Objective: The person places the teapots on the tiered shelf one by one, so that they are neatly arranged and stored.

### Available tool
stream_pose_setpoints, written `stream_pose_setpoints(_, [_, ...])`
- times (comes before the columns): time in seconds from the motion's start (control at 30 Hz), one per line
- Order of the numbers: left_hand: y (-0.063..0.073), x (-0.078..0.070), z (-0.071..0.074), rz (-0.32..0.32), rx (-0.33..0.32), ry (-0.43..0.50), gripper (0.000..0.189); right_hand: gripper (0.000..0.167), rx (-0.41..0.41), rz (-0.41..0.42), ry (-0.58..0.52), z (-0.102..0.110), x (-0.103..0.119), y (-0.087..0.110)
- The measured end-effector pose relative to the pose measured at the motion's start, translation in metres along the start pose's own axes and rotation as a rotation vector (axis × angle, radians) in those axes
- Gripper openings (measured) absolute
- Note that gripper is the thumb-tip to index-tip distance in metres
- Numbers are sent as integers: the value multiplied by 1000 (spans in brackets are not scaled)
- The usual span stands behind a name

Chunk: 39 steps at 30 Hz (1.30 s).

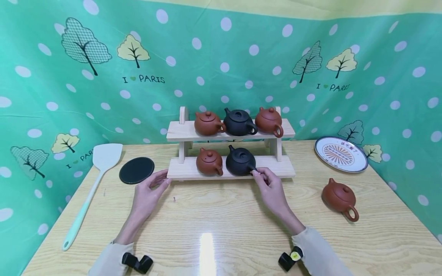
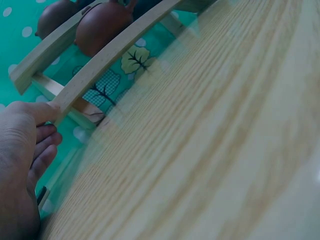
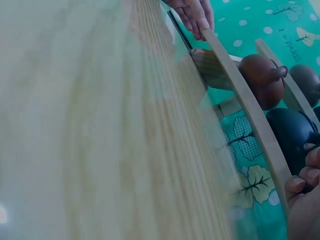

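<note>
A two-tier wooden shelf stands on the table. My left hand grips the left end of its lower board, thumb and fingers at the edge. On that board sit a brown teapot and, right of it, a black teapot. My right hand pinches the black teapot's handle; in the right wrist view its fingers are partly cut off by the frame. The upper board carries a brown teapot, a black teapot and another brown teapot.
Another brown teapot stands on the table at the right, in front of a patterned plate. A black round coaster and a white-headed spatula lie at the left. A green dotted cloth hangs behind the table.
</note>
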<state>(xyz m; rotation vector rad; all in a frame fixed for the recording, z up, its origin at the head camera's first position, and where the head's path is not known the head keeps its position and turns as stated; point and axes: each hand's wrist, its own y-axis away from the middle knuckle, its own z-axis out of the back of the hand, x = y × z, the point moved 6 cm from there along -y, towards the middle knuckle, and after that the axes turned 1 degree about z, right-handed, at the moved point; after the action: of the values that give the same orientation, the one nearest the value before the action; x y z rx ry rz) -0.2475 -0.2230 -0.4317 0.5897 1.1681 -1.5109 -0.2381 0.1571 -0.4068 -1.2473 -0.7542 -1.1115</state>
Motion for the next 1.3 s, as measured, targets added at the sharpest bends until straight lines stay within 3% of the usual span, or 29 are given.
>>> stream_pose_setpoints(0.57, [-1,2,1,5,8,-24,37,19,-109,8,87,60,4,32])
stream_pose_setpoints(1.03, [-2,1,-1,-8,5,-6,36,21,-150,-5,172,101,6,52])
stream_pose_setpoints(1.3, [-2,4,-1,-13,3,-20,36,20,-204,-45,230,125,5,65])
